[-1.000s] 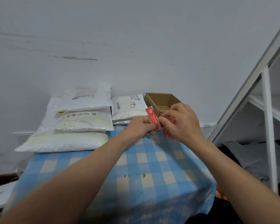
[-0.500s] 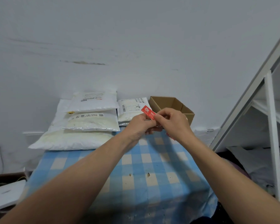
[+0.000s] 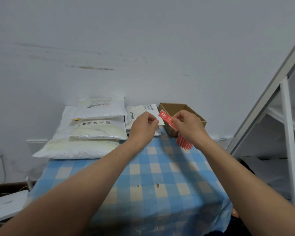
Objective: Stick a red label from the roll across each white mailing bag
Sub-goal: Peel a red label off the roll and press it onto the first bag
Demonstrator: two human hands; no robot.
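1. White mailing bags point(image 3: 95, 132) lay stacked back-left on the table point(image 3: 160, 178); cardboard box point(image 3: 173, 107) behind the hands, contents hidden.
2. Right hand point(image 3: 188, 127) pinched red label point(image 3: 165, 117), roll point(image 3: 184, 143) beneath it.
3. Left hand point(image 3: 142, 127) pinched white strip point(image 3: 161, 122), possibly backing.

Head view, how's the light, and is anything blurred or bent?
Head view: dim, even, bluish light, no glare; soft arm shadows on the cloth; the wide lens slants the shelf frame at right; forearms smear toward the bottom edge; the label is sharp, its print too small to read.
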